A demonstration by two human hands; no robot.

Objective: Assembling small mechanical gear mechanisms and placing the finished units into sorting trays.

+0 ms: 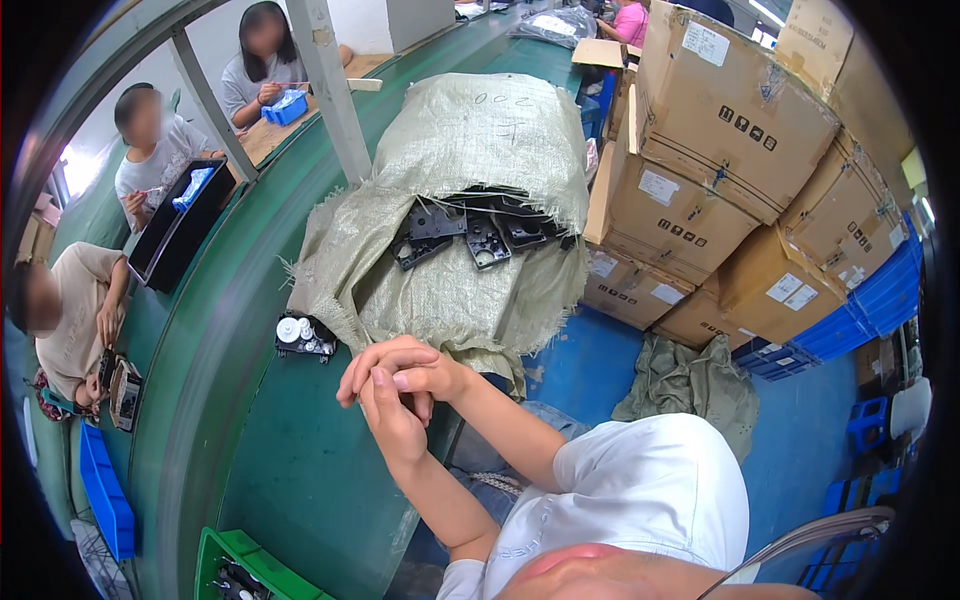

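Observation:
My right hand [405, 368] and my left hand [396, 424] are clasped together above the near edge of the green table [310, 470]. The right hand's fingers fold over the left one's, and both are closed. No object shows between them, though the interlocked fingers partly hide each other. Just beyond them stands a large pale woven sack [480, 130], torn at the side facing me. Black plastic parts [487, 240] show through that opening. Left of my hands, beside the sack, lies a black mechanism with white gears [304, 336].
A green bin [235, 560] holding dark parts sits at the near left. Cardboard boxes [720, 120] are stacked on the right, near a crumpled sack [690, 385] on the blue floor. Three people work across the table, beside a black tray [180, 225] and a blue bin [105, 490].

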